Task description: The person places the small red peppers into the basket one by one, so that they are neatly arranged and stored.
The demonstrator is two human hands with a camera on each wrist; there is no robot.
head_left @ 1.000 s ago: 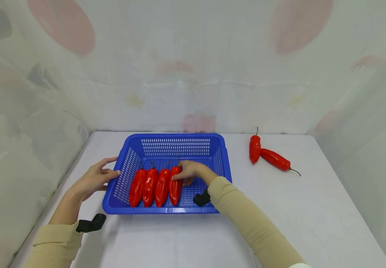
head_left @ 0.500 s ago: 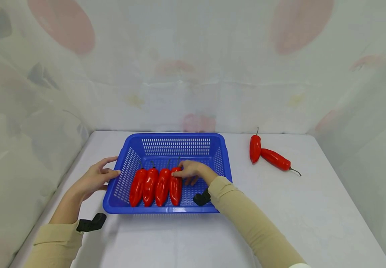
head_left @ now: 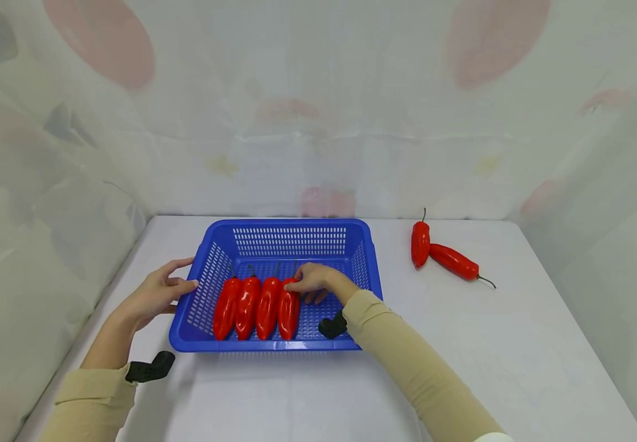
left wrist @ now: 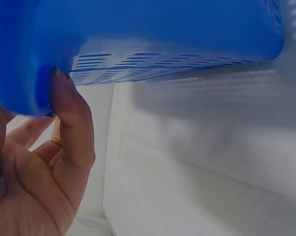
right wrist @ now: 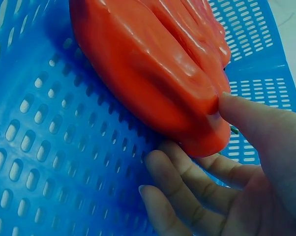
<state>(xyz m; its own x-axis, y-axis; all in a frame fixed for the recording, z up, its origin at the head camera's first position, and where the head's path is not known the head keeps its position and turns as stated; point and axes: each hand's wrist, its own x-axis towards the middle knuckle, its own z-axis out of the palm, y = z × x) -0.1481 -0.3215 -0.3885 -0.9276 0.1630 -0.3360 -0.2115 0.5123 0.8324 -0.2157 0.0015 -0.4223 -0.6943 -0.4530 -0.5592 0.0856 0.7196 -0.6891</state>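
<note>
Several long red peppers (head_left: 247,309) lie side by side in the left half of a blue perforated plastic basket (head_left: 285,224), stems toward the far wall. My left hand (head_left: 155,294) grips the basket's left rim, its thumb on top; in the left wrist view a finger curls up against the basket's blue edge (left wrist: 43,88). My right hand (head_left: 313,281) reaches inside and pinches the stem end of the rightmost red pepper (head_left: 288,313). The right wrist view has the thumb (right wrist: 231,105) on that pepper's upper side and the other fingers bent at its end.
Two more red peppers, one pointing away (head_left: 420,244) and one slanted (head_left: 455,263), lie on the white table (head_left: 484,344) right of the basket. White patterned sheeting (head_left: 318,110) stands behind and at both sides. The basket's right half shows bare mesh floor.
The right hand's lower fingers have opened out slightly beside the rightmost pepper, which has shifted a touch toward me. The left hand and the basket stay in place.
</note>
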